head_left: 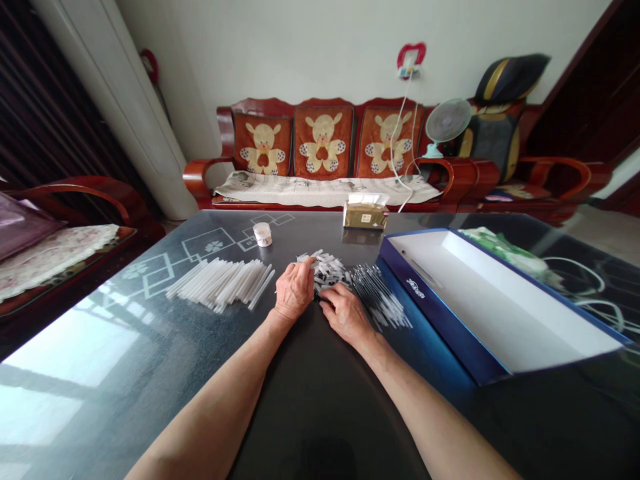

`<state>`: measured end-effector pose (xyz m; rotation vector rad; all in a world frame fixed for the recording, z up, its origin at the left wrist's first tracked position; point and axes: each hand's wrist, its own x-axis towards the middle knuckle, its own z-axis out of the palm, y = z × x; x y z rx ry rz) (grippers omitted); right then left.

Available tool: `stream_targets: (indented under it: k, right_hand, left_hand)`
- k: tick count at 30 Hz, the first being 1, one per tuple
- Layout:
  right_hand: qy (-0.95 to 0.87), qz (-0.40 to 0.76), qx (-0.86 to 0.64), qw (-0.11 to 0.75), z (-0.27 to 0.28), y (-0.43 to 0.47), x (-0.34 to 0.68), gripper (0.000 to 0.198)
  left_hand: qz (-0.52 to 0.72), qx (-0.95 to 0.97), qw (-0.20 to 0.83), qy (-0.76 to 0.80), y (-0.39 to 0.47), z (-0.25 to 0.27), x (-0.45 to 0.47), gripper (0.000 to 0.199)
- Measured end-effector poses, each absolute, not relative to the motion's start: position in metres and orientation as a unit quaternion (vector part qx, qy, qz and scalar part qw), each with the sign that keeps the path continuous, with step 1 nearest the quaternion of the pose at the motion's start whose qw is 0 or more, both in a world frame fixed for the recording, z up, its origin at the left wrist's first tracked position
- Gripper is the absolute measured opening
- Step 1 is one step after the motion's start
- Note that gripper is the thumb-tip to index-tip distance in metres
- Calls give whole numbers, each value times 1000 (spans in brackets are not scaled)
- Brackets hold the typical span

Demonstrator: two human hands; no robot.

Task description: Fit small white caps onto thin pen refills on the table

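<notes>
My left hand point(295, 291) is closed at the left side of a heap of small white and black pieces point(331, 267), its index finger reaching over the heap. What it holds, if anything, is hidden by the fingers. At the near edge of the heap my right hand point(346, 312) is curled palm down, fingertips together at a dark bit too small to name. A row of translucent white tubes point(220, 283) lies left of my hands. To the right, thin dark sticks with pale ends point(380, 297) lie in a slanting bundle.
A blue box with a white inside point(445, 320) stands on the right of the dark glossy table point(200, 387). Behind it are a green-and-white plastic bag point(505, 250) and white cords. A small white tub point(263, 234) and a tissue box point(365, 215) stand farther back.
</notes>
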<state>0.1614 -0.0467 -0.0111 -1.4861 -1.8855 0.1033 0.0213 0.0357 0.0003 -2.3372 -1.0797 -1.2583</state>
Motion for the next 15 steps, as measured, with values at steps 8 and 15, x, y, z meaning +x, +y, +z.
stream_targets:
  k: [8, 15]
  right_hand:
    - [-711, 68, -564, 414, -12, -44, 163, 16]
    - [-412, 382, -528, 637, -10, -32, 169, 32]
  left_hand:
    - [-416, -822, 122, -370, 33, -1, 21, 23]
    - [-363, -866, 65, -338, 30, -2, 25, 33]
